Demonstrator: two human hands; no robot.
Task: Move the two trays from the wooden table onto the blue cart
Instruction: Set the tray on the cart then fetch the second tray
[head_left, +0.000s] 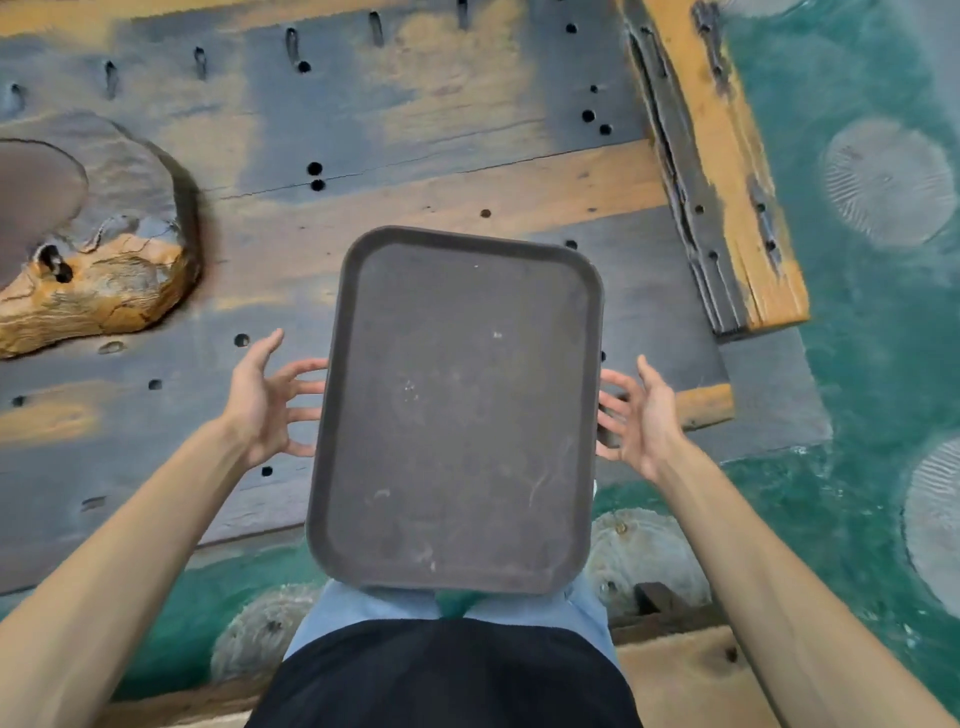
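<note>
A dark brown rectangular tray (457, 415) hangs tilted over the near edge of the wooden table (415, 156), its near end above my legs. My left hand (265, 400) is at its left rim and my right hand (641, 415) at its right rim. The fingers of both hands are spread and reach under the tray's edges, so the tray is carried between them. I see only this one tray. No blue cart is in view.
A carved wooden slab with a dark round dish (88, 244) lies at the table's left. The tabletop has several holes and a raised wooden rail (717, 171) on its right. A green floor with pale round patches (883, 182) lies to the right, and a wooden bench (685, 675) stands near my legs.
</note>
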